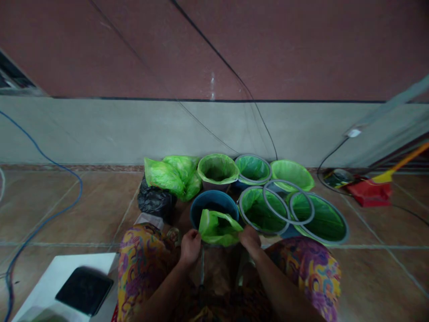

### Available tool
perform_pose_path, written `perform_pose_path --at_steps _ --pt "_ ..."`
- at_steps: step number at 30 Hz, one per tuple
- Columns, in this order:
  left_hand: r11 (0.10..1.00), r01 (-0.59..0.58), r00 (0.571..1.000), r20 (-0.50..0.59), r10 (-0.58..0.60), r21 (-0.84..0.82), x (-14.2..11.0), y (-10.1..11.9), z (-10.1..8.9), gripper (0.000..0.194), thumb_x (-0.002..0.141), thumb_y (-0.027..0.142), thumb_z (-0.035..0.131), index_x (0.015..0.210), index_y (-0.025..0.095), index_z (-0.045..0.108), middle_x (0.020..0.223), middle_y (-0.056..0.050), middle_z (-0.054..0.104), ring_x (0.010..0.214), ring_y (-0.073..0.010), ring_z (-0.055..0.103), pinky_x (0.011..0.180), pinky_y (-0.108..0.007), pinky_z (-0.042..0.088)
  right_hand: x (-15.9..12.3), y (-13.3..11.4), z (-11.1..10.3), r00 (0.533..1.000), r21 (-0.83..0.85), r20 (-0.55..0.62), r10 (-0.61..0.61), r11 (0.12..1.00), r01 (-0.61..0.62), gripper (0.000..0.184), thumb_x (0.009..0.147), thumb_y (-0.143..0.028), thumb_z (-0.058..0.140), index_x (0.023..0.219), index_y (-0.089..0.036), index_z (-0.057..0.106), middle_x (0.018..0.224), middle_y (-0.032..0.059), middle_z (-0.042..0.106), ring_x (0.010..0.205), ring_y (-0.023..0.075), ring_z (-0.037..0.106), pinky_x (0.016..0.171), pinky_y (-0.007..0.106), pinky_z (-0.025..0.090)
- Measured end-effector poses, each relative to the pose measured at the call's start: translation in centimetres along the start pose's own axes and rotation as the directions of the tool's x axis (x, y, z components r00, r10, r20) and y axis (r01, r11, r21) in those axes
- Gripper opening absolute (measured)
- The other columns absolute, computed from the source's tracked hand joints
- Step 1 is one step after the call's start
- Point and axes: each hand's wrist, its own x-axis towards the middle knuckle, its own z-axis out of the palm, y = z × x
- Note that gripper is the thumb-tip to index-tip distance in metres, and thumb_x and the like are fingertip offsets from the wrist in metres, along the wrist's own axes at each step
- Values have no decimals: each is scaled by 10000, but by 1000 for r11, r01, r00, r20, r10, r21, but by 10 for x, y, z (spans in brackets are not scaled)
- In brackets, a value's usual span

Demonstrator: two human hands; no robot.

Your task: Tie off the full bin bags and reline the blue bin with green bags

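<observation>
Between my knees stands a blue bucket-like bin (214, 197). A green plastic bag (224, 239) is stretched open over its near side, its mouth partly inside the bin. My left hand (191, 246) is closed on the bag's left edge. On the opposite edge, my right hand (250, 238) pinches the plastic. Just right of the bin sits another bin with a green liner and a grey ring on its rim (246, 219). A loose grey ring (311, 208) lies across the tops of the bins at the right.
More green-lined bins (217, 156) line the wall. Green bags (170, 174) and a black bag (154, 199) lie to the left. A red dustpan (372, 192) is at the right, a blue cable (50, 219) and a white board (43, 281) with a dark tablet-like object (83, 290) at the left.
</observation>
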Motion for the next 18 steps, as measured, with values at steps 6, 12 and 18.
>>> perform_pose_path --at_steps 6,12,18 --pt "944 -185 963 240 119 273 -46 -13 10 218 748 73 501 778 210 668 830 -27 723 800 -160 656 701 -230 433 -25 -47 -13 869 -408 39 -493 786 464 689 734 -138 580 1402 -193 419 1384 155 488 1255 306 450 998 417 358" --pt "921 -227 908 411 83 316 -49 -12 14 179 741 122 556 789 200 710 847 -58 744 822 -209 676 703 -264 437 -7 -77 2 854 -145 123 -506 842 520 201 764 -163 587 919 -195 711 1005 93 693 1065 241 566 949 349 376" --pt "992 -27 966 259 -5 120 -20 -2 7 269 775 196 594 1029 153 672 977 -77 739 926 -209 669 797 -267 464 36 -68 4 960 72 -91 -264 960 271 316 871 -239 406 890 -138 704 835 107 704 760 211 644 691 306 465"
